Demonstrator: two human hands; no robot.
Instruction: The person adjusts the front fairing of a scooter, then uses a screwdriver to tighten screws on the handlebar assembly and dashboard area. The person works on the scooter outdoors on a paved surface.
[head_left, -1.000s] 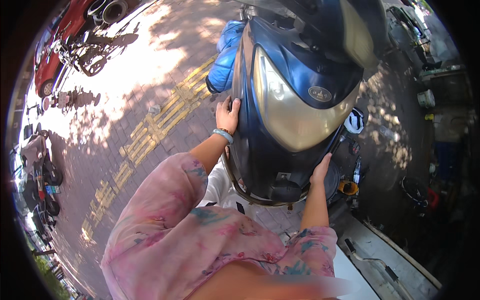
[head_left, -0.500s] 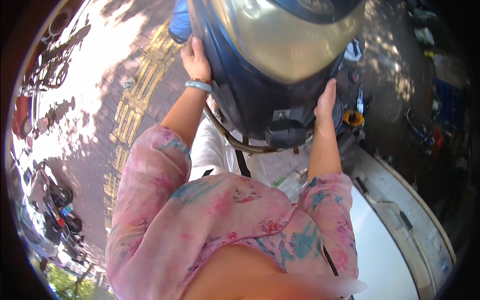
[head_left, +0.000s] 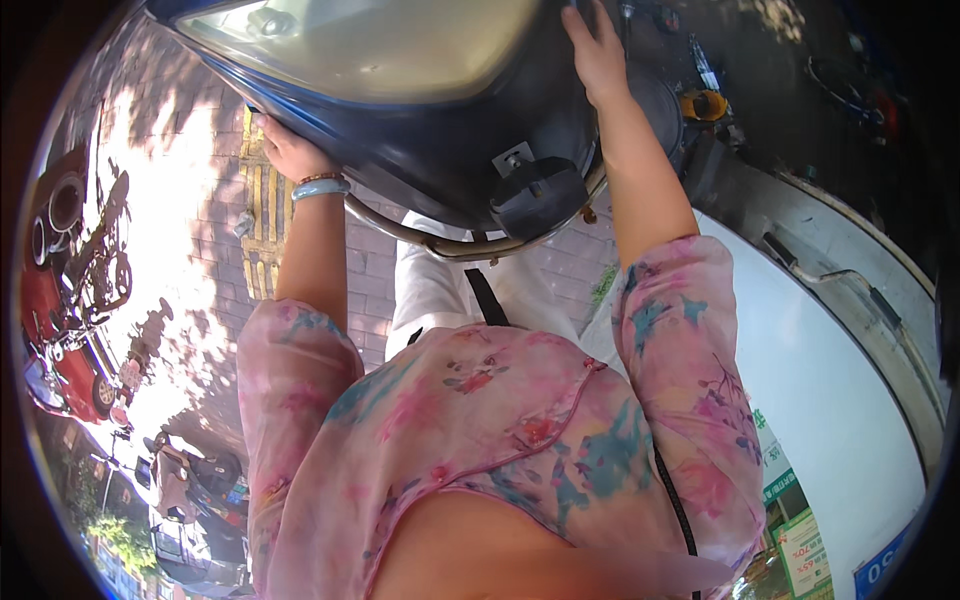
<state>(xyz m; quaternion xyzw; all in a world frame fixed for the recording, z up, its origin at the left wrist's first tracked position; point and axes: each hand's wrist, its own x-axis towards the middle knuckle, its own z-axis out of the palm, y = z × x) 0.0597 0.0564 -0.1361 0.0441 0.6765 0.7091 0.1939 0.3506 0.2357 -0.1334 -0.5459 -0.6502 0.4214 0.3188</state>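
Note:
A large rounded dark blue and black box (head_left: 440,150), which looks like a scooter's rear top case, fills the upper middle, tilted in view. Its top carries a glossy pale gold panel (head_left: 400,50). On the near end are a small metal lock plate (head_left: 515,158) and a black latch (head_left: 540,195). My left hand (head_left: 292,152), a pale bangle at its wrist, holds the box's left side. My right hand (head_left: 598,60) clasps the right side farther up, thumb and fingers apart. Some fingertips are hidden by the box. A curved metal rail (head_left: 430,243) runs beneath the near end.
White trousers (head_left: 420,290) show below the rail. On the right lies a long white surface (head_left: 790,330) with a bent metal handle (head_left: 850,280). At left are brick paving with a yellow textured strip (head_left: 262,190), parked two-wheelers (head_left: 195,480) and a red vehicle (head_left: 75,370).
The view has turned, so the box and the yellow strip appear rotated counterclockwise. The box sits farther left and higher in view. Both hands remain on its sides.

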